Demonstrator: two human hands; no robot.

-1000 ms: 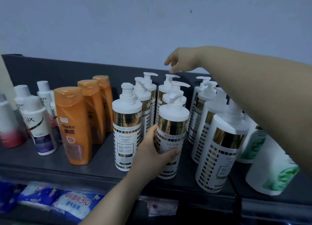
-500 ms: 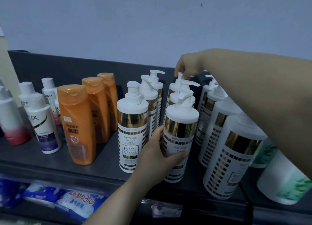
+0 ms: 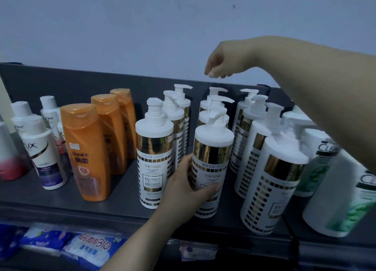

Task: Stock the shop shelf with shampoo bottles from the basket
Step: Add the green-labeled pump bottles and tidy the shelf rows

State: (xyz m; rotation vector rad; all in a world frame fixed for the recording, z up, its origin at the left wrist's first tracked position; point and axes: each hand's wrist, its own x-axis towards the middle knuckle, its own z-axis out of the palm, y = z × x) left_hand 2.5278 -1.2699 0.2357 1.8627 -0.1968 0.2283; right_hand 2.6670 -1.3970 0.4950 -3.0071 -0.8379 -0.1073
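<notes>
Now, front pump bottle (image 3: 211,169): white with a gold band, upright at the front edge of the shelf (image 3: 61,199), head of the middle column of like bottles; likely being squared into line so its label faces out.
Left hand (image 3: 189,191): grip wrapped round the lower body of the front pump bottle, thumb on the near face, fingers curled round its left side; closed on it, bottle base looks down on the shelf.
Left arm: comes up from bottom centre, wrist bent slightly back, forearm below shelf level.
Right hand (image 3: 220,64): hovers above the back pump bottle (image 3: 211,102) of the same column, apart from its nozzle; fingers loosely curled and pointing down, holding nothing I can see; grip half open.
Right arm: reaches in from the right edge, crossing over the right-hand column (image 3: 264,148) of pump bottles and hiding part of the green-label bottles (image 3: 325,169).
Why this hold: judged, low hand steadies the row while high hand tends the pump heads so nozzles point one way.
Left column (image 3: 156,161): three more pump bottles, upright, just beside the held one.
Orange bottles (image 3: 87,161): row of three running front to back, left of the pumps.
Small white bottles (image 3: 43,154): cluster at the far left.
Basket: not in view.
Lower shelf: blue packets (image 3: 67,244) under the front lip.
Progress: shelf looks nearly full; judged tidying stage.
</notes>
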